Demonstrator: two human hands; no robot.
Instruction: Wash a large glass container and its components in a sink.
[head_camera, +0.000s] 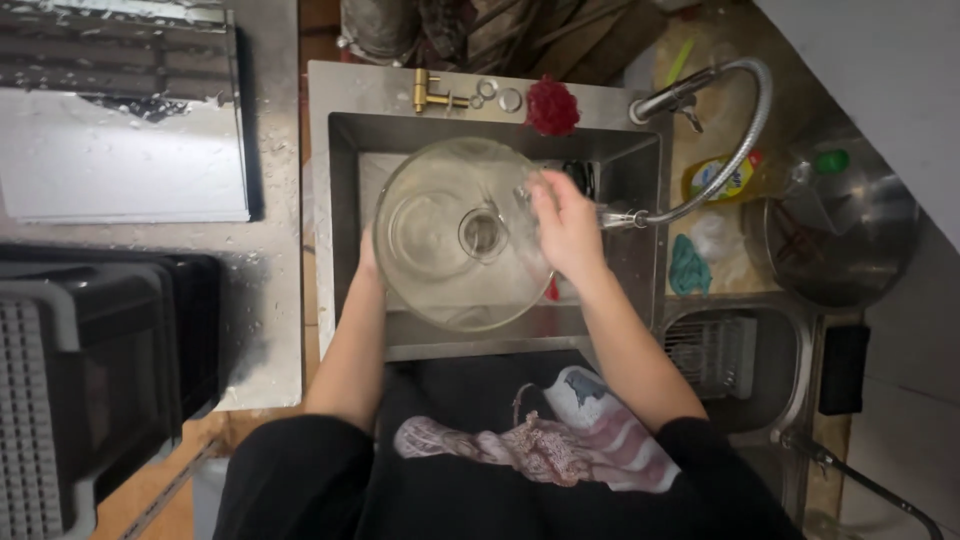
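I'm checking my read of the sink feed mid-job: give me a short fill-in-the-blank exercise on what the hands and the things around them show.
1. Both hands hold a large clear ____ lid over the steel sink.
2. The right hand rests on the lid's rim, while the left hand is mostly ____ behind the lid.
3. The scrubber on the sink's back ledge is ____ in colour.
4. The hose of the faucet curves in from the person's ____ side.

Missing words: glass; hidden; red; right
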